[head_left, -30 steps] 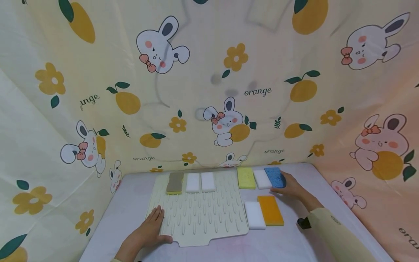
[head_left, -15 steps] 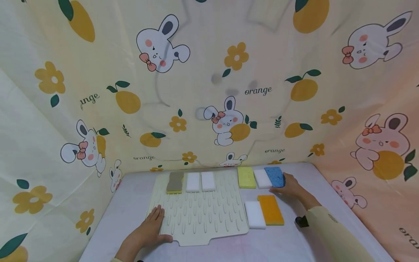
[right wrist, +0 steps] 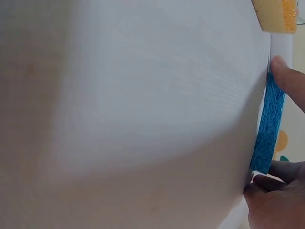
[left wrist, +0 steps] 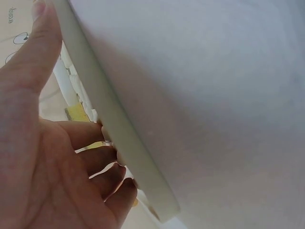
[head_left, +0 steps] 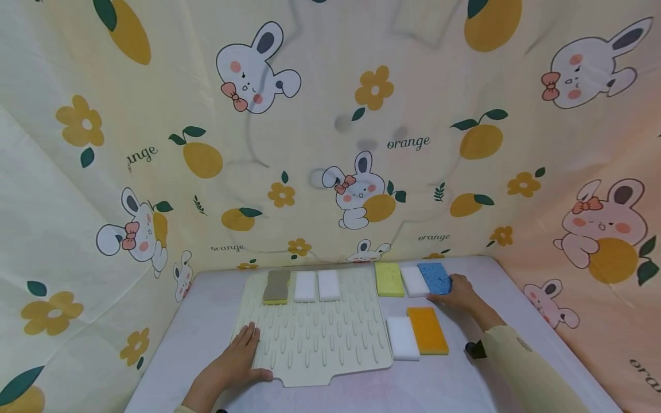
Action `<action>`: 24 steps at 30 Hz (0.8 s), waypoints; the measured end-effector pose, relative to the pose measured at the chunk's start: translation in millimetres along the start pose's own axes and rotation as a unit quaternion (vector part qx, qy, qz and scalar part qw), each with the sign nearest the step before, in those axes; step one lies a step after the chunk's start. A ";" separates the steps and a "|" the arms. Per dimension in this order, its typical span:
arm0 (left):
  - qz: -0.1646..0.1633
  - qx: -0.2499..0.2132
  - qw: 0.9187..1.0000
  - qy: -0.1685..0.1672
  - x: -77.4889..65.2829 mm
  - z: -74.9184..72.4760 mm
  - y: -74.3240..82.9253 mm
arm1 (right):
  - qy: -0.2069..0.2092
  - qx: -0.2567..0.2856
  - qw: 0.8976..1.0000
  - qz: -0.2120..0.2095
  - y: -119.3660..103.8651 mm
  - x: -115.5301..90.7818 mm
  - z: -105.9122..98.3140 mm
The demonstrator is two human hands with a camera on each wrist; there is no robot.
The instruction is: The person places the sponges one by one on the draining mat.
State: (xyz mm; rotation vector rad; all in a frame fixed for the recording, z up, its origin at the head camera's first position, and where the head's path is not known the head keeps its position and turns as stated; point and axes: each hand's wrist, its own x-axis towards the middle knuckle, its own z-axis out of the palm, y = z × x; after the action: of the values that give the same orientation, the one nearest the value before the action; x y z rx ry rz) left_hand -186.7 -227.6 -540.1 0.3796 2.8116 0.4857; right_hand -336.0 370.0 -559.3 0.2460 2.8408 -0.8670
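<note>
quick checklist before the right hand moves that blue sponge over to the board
1. Right hand gripping the blue sponge at opposite edges: ok.
2. Left hand on the left edge of the ridged board: ok.
3. Bare room on the board: ok, its front part shows bare ridges.
4. Straight path to the board free of other sponges: not ok, the adjacent white sponge and the yellow-green sponge lie between.
5. Blue sponge raised off the table: cannot tell.
</note>
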 end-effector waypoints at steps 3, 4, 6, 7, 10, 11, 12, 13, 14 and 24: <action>-0.003 0.002 1.000 0.000 -0.5 -0.7 1.1 | 0.003 0.002 1.000 -0.004 -0.2 -1.9 -0.5; -0.004 0.002 1.000 -0.001 -0.4 -0.6 1.1 | 0.005 0.002 1.000 -0.005 -0.3 -2.4 -0.5; -0.005 0.000 1.000 -0.002 -0.7 -0.8 1.6 | 0.009 0.001 1.000 -0.008 -0.7 -3.0 -0.3; -0.005 -0.001 1.000 -0.002 -0.8 -0.8 1.7 | 0.010 0.000 1.000 -0.010 -0.8 -3.2 -0.2; -0.005 -0.002 1.000 -0.002 -0.5 -0.2 1.2 | 0.015 0.003 1.000 -0.004 -1.1 -3.6 -0.2; -0.006 -0.003 1.000 -0.001 -0.7 -0.2 1.4 | 0.018 0.004 1.000 0.000 -1.3 -3.9 -0.4; -0.007 -0.002 1.000 -0.002 -0.4 0.2 1.0 | 0.020 0.006 1.000 0.004 -1.8 -4.6 -0.9; -0.007 -0.002 1.000 -0.002 -0.5 0.3 0.9 | 0.022 0.008 1.000 0.008 -2.1 -5.2 -1.3; -0.008 -0.001 1.000 -0.003 -0.3 0.7 0.6 | 0.024 0.011 1.000 0.012 -2.3 -5.8 -2.0; -0.007 0.001 1.000 -0.005 0.2 0.6 0.1 | 0.045 0.014 0.999 -0.007 5.9 -7.0 -4.8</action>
State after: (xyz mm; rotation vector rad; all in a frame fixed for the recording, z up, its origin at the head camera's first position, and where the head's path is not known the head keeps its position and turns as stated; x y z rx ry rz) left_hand -186.6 -227.3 -540.6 0.3603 2.8027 0.4758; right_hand -328.5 376.8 -557.2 0.2761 2.9170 -0.9222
